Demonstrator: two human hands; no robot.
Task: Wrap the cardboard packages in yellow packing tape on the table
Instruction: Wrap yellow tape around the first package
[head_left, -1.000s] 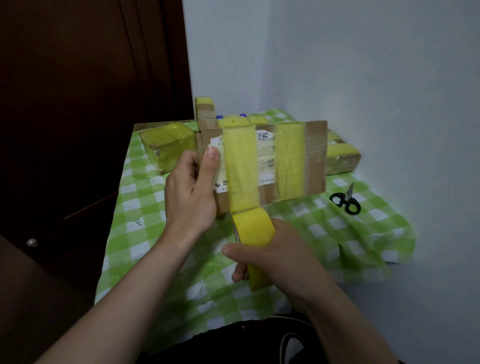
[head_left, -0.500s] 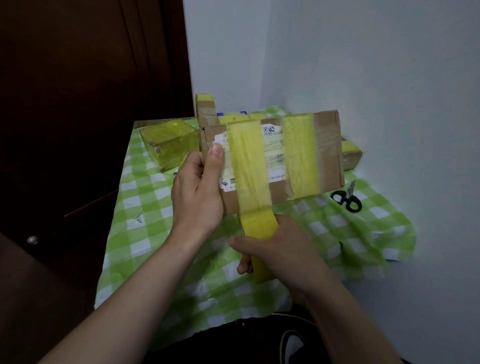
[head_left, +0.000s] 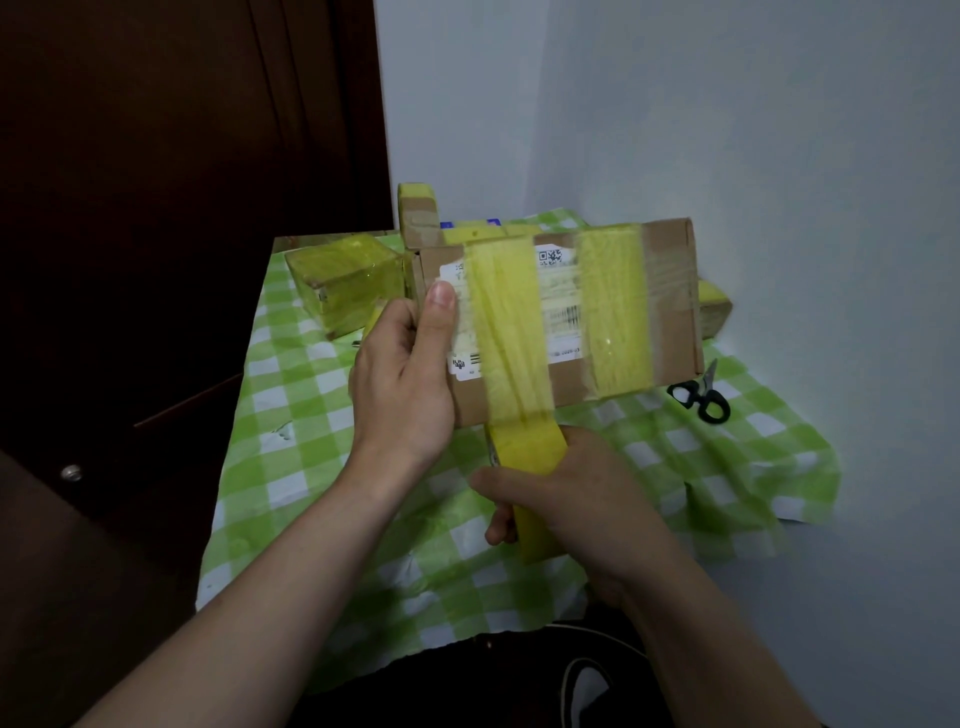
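Gripping the tape roll (head_left: 524, 449), right hand (head_left: 582, 504) hides half.

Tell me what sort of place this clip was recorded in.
Probably a room in a home, with one corner used as a makeshift packing spot. A green checked tablecloth meets plain white walls, a dark wooden door stands beside it, and household scissors lie near taped parcels.
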